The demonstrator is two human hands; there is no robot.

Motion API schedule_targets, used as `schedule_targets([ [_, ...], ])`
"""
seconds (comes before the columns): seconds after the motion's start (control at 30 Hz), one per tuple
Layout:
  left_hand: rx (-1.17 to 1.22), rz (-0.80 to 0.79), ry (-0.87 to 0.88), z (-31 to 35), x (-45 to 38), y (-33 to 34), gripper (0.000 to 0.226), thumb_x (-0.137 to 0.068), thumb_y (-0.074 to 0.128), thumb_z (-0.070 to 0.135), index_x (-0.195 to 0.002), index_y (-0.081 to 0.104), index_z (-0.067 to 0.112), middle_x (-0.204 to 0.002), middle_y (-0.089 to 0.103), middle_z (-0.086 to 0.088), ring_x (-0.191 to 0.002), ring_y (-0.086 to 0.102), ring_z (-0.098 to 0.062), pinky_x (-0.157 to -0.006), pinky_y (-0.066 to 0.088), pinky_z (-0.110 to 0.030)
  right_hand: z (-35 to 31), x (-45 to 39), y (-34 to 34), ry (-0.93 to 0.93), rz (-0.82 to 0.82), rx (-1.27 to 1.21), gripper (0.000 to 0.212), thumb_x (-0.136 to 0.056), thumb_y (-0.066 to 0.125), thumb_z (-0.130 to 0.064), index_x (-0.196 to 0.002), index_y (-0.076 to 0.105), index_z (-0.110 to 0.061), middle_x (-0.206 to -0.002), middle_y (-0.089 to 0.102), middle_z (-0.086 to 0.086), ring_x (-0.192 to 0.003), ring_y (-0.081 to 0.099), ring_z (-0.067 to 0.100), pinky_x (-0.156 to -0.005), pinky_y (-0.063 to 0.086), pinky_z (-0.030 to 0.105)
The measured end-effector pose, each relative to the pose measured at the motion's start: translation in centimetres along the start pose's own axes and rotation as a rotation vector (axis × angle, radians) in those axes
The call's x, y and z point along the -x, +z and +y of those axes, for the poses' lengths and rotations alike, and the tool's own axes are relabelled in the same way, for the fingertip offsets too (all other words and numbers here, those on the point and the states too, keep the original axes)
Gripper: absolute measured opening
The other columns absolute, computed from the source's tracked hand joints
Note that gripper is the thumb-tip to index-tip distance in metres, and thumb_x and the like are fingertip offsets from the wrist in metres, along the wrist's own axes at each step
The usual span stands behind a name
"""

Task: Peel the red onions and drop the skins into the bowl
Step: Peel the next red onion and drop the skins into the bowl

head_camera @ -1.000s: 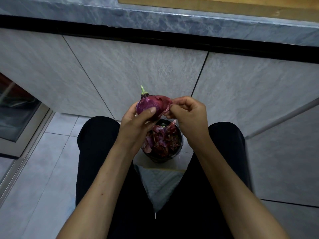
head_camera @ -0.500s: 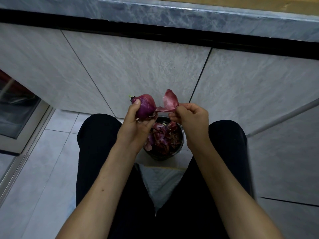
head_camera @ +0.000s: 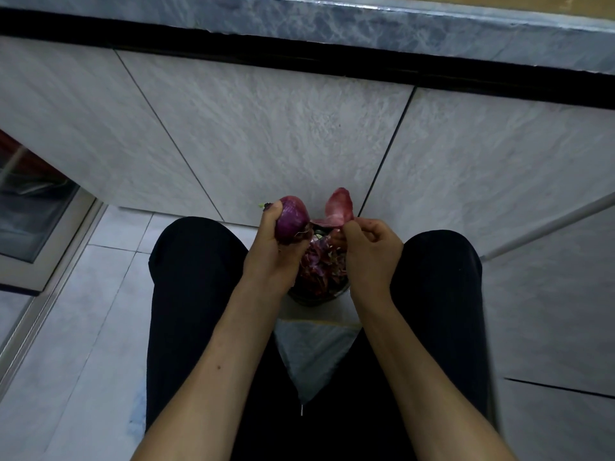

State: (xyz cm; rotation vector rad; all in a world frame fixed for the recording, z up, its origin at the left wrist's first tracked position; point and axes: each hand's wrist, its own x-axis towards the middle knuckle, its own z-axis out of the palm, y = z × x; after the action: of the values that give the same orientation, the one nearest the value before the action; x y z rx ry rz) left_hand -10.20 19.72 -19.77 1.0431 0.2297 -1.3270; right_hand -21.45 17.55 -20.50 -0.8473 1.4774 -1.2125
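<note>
- Since a second ago, your right hand [head_camera: 372, 251] has torn a flap of skin [head_camera: 337, 207] free of the red onion [head_camera: 290, 218]; the flap now stands curled up between both hands.
- Your left hand [head_camera: 273, 257] grasps the onion from below, fingers wrapped round it, directly above the bowl [head_camera: 336, 292].
- Your right thumb and forefinger pinch the flap's lower edge; it looks joined near the root.
- Expect papery skin to be light and brittle, the bared flesh slick: pinch near the root and pull steadily.
- Knees flank the bowl closely and the cabinet front [head_camera: 266, 134] stands ahead, so let go straight down.
</note>
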Motion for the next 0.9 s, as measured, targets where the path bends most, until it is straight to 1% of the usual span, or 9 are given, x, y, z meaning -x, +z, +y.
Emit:
schedule_targets([
  [0.1, 0.089, 0.064, 0.017, 0.1, -0.5, -0.3, 0.035, -0.093, 0.069, 0.03, -0.111, 0.06, 0.002, -0.109, 0.06, -0.017, -0.104, 0.061, -0.027, -0.097, 0.055, -0.036, -0.1, -0.6, -0.9, -0.007, 0.048, -0.064, 0.005, -0.076, 0.065, -0.006, -0.079, 0.068, -0.006, -0.073, 0.071, 0.019, -0.073, 0.069, 0.038, -0.068, 0.058, 0.042],
  [0.17, 0.092, 0.071, 0.031, 0.5, -0.8, -0.5, 0.024, -0.095, 0.067, 0.027, -0.098, 0.059, 0.005, -0.104, 0.06, -0.015, -0.107, 0.061, -0.028, -0.096, 0.054, -0.035, 0.0, -1.4, -1.5, 0.0, 0.002, -0.011, 0.006, -0.078, 0.064, -0.003, -0.078, 0.069, -0.005, -0.069, 0.071, 0.015, -0.068, 0.069, 0.031, -0.066, 0.058, 0.038],
  [0.27, -0.005, 0.027, 0.036, 0.7, -0.8, -0.5, 0.02, -0.094, 0.068, 0.024, -0.1, 0.061, 0.006, -0.11, 0.065, -0.019, -0.11, 0.067, -0.031, -0.09, 0.056, -0.035, 1.4, -3.1, -1.4, -0.036, -0.127, 0.333, 0.012, -0.078, 0.064, -0.005, -0.072, 0.07, 0.003, -0.06, 0.067, 0.011, -0.054, 0.059, 0.012, -0.054, 0.049, 0.026],
  [0.37, -0.097, -0.009, 0.048, 0.9, -0.9, -0.6, 0.023, -0.094, 0.069, 0.025, -0.105, 0.063, 0.005, -0.111, 0.068, -0.02, -0.107, 0.069, -0.03, -0.092, 0.057, -0.037, 3.1, -4.9, -0.7, -0.092, -0.193, 0.635, 0.016, -0.076, 0.062, -0.002, -0.07, 0.064, 0.013, -0.064, 0.062, 0.024, -0.051, 0.054, 0.024, -0.045, 0.035, 0.021],
  [0.43, -0.113, -0.029, 0.037, 1.3, -1.1, -0.7, 0.033, -0.093, 0.07, 0.025, -0.116, 0.062, 0.003, -0.117, 0.067, -0.024, -0.111, 0.069, -0.033, -0.101, 0.054, -0.042, 3.8, -5.9, -0.3, -0.076, -0.234, 0.729, 0.015, -0.076, 0.059, 0.002, -0.066, 0.065, 0.012, -0.061, 0.062, 0.02, -0.049, 0.052, 0.022, -0.037, 0.029, 0.012],
  [0.57, -0.149, -0.061, 0.002, 2.0, -0.9, -1.0, 0.029, -0.093, 0.069, 0.022, -0.112, 0.062, 0.002, -0.114, 0.066, -0.024, -0.115, 0.067, -0.037, -0.106, 0.05, -0.046, 4.4, -7.1, 0.3, -0.086, -0.248, 0.782, 0.037, -0.075, 0.054, 0.008, -0.047, 0.036, -0.008, -0.045, 0.034, 0.003, -0.04, 0.03, 0.01, -0.031, 0.022, 0.014],
  [0.67, -0.166, -0.104, -0.006, 2.4, -0.5, -1.3, 0.042, -0.085, 0.073, 0.024, -0.119, 0.061, 0.002, -0.114, 0.068, -0.023, -0.118, 0.066, -0.038, -0.108, 0.049, -0.046, 4.9, -7.4, 0.7, -0.098, -0.246, 0.834, 0.028, -0.077, 0.051, 0.009, -0.05, 0.044, 0.004, -0.049, 0.042, 0.012, -0.043, 0.038, 0.016, -0.034, 0.025, 0.018],
  [0.77, -0.181, -0.139, 0.012, 2.6, -0.4, -1.6, 0.056, -0.077, 0.073, 0.027, -0.125, 0.06, 0.003, -0.103, 0.075, -0.018, -0.116, 0.066, -0.036, -0.107, 0.049, -0.046, 5.2, -7.4, 0.9, -0.126, -0.251, 0.834, 0.018, -0.078, 0.049, 0.009, -0.064, 0.057, 0.016, -0.062, 0.057, 0.028, -0.053, 0.053, 0.028, -0.047, 0.036, 0.029],
  [0.9, -0.185, -0.161, 0.026, 3.0, -0.2, -2.2, 0.061, -0.079, 0.071, 0.027, -0.132, 0.057, 0.002, -0.1, 0.076, -0.016, -0.119, 0.064, -0.039, -0.1, 0.055, -0.045, 5.2, -7.3, 0.7, -0.135, -0.262, 0.82, 0.025, -0.081, 0.047, 0.008, -0.057, 0.053, 0.005, -0.054, 0.049, 0.015, -0.05, 0.042, 0.016, -0.05, 0.033, 0.024],
])
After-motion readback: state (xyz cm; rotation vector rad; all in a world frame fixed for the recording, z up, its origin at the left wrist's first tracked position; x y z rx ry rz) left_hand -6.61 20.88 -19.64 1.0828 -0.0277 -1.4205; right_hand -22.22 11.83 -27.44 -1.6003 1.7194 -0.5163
